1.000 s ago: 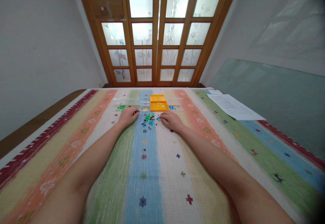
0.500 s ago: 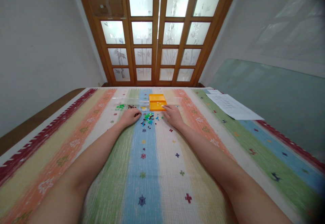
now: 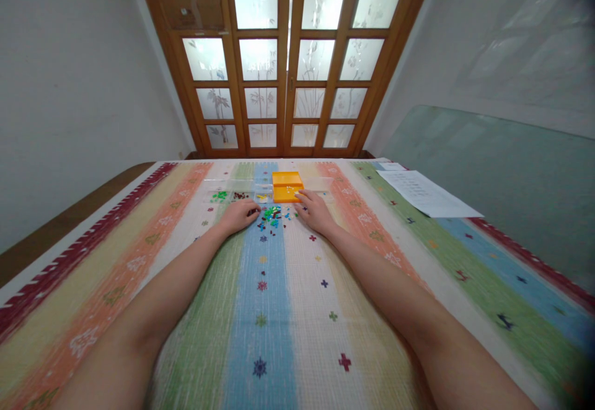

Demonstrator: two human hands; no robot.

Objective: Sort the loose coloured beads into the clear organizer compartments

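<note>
My left hand (image 3: 238,216) rests on the cloth, fingers curled together, just left of a loose pile of small green, blue and dark red pieces (image 3: 272,214). Whatever its fingertips hold, if anything, is too small to make out. An open yellow box (image 3: 287,194) stands behind the pile, with small white bits inside. At its front right corner is my right hand (image 3: 315,211), fingers stretched out and thumb apart from them. A clear divided tray (image 3: 223,183) lies behind my left hand. Its compartments show green pieces (image 3: 219,196), dark brown pieces (image 3: 240,196) and yellow pieces (image 3: 263,197).
A striped tablecloth (image 3: 264,335) covers the table. Printed paper sheets (image 3: 425,194) lie on the right side, near a pale green glass-like panel (image 3: 502,180). Another clear plastic part (image 3: 320,183) extends right of the yellow box. Wooden doors (image 3: 286,87) stand beyond the table.
The fingers of my right hand have shifted slightly left over the yellow box's corner. My left hand stays in nearly the same place, still curled.
</note>
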